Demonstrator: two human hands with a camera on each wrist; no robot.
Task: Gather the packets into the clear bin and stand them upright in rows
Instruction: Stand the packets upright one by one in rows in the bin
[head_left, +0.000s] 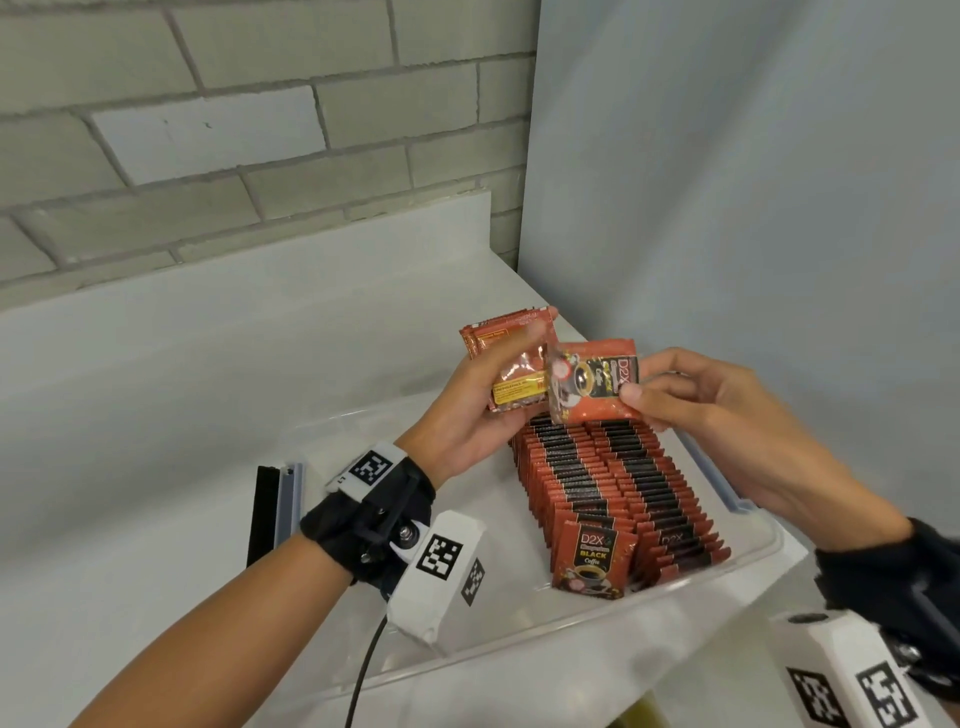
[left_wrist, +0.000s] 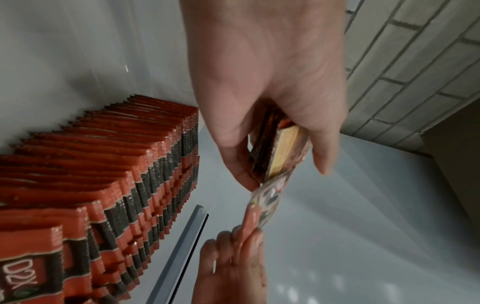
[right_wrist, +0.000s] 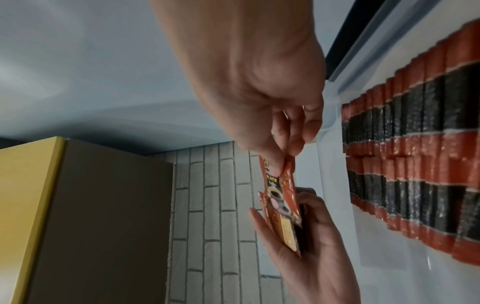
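From the head view, the left hand (head_left: 470, 410) grips a small stack of packets (head_left: 511, 364) above the clear bin (head_left: 613, 623), while the right hand (head_left: 727, 410) pinches a single packet (head_left: 595, 382) beside that stack. Below them, two rows of packets (head_left: 618, 488) stand upright in the bin on the white tabletop (head_left: 156, 415).

The left wrist view shows fingers (left_wrist: 320, 150) curled around the stack, perhaps three or four packets; blur hides the count.

The right wrist view shows thumb and fingers (right_wrist: 298, 127) pinching the single packet's edge.
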